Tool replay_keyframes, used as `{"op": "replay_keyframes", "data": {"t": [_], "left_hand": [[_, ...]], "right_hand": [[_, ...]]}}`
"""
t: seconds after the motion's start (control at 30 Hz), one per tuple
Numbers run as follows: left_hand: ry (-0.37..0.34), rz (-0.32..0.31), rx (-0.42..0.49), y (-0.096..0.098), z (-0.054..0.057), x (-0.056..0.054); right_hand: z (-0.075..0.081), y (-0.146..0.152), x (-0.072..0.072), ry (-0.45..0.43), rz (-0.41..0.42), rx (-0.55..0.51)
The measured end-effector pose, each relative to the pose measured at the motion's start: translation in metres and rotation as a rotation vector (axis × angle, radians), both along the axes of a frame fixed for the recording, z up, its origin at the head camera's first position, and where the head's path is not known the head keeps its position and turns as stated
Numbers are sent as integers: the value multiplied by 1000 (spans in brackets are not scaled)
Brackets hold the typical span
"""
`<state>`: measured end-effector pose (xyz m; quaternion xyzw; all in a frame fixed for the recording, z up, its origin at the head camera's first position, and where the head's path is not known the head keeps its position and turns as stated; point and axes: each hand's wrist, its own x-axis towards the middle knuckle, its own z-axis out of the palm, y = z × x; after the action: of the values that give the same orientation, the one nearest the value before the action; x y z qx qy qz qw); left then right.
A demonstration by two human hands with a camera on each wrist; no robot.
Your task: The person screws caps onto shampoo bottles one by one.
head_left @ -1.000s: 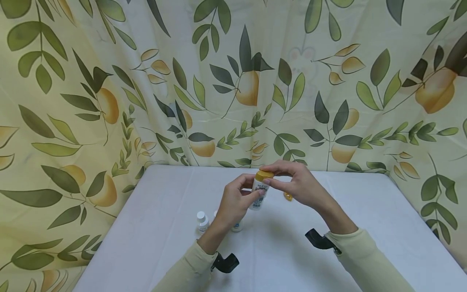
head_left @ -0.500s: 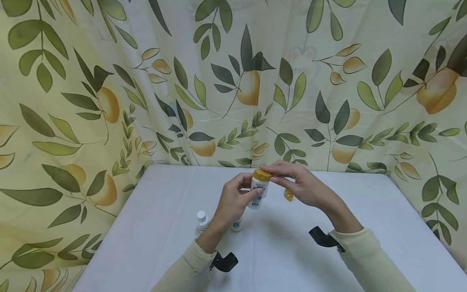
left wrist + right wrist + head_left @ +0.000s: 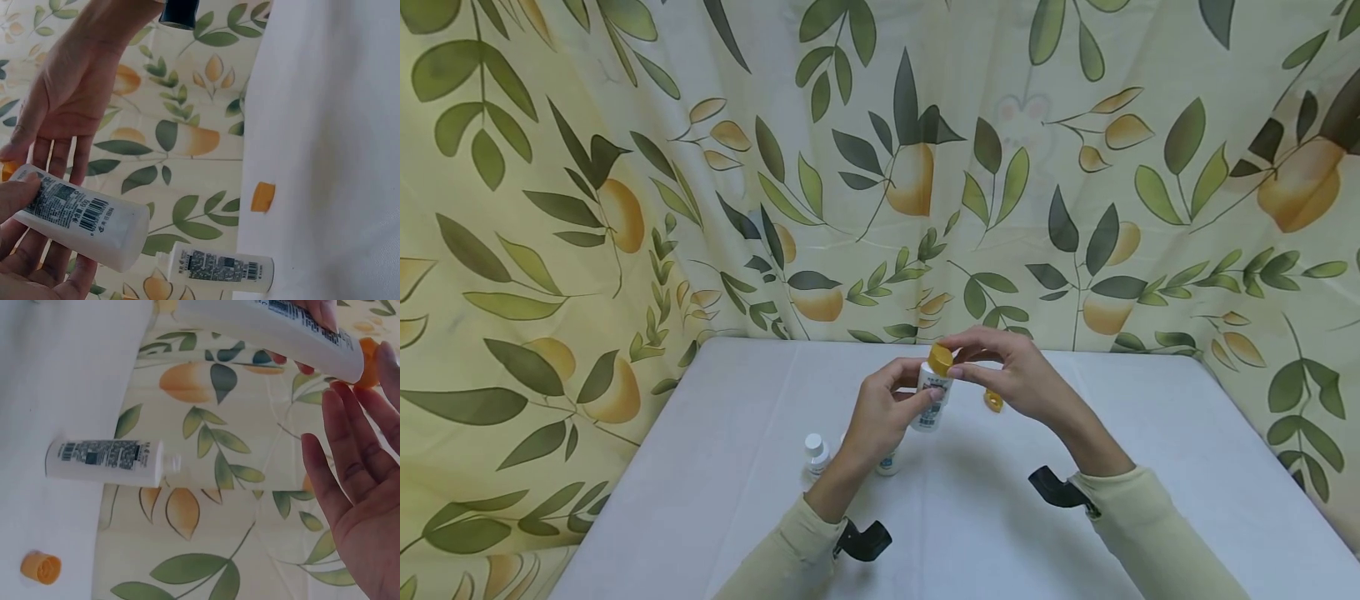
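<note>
My left hand [image 3: 883, 417] grips a white plastic bottle [image 3: 928, 416] with a printed label and barcode, held up above the table, thumb across the label. On its top sits an orange-yellow cap [image 3: 940, 359], which the thumb and fingertips of my right hand [image 3: 1030, 383] pinch from the side. In the right wrist view this cap [image 3: 369, 362] is at the bottle's end, with some of the right fingers spread below it. A second labelled bottle [image 3: 106, 461], uncapped, stands on the table beyond the hands. Another orange cap [image 3: 993, 402] lies on the table below the right hand.
Two more white bottles stand near my left forearm: one with a white cap [image 3: 815, 454], the other [image 3: 887, 464] mostly hidden by the wrist. The table [image 3: 760, 400] has a white cover, and a leaf-and-fruit patterned curtain [image 3: 737, 208] hangs behind it.
My right fingers shifted slightly right off the cap's edge, then came back left onto it. The cap and bottle tilt a little differently; the left hand keeps its grip.
</note>
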<state>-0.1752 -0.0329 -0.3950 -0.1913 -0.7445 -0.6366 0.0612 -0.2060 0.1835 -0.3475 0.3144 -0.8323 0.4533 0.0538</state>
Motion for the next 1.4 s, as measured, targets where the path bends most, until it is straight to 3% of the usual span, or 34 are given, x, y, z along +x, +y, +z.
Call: {"op": "replay_keyframes", "data": {"t": [0.4, 1.07, 1.4], "left_hand": [[16, -16, 25, 2, -1, 0], [-24, 50, 3, -3, 0, 1], [-15, 43, 2, -2, 0, 0]], "right_hand": [[0, -4, 1, -5, -46, -11], [0, 0, 2, 23, -46, -4], [-1, -1, 1, 4, -65, -28]]}}
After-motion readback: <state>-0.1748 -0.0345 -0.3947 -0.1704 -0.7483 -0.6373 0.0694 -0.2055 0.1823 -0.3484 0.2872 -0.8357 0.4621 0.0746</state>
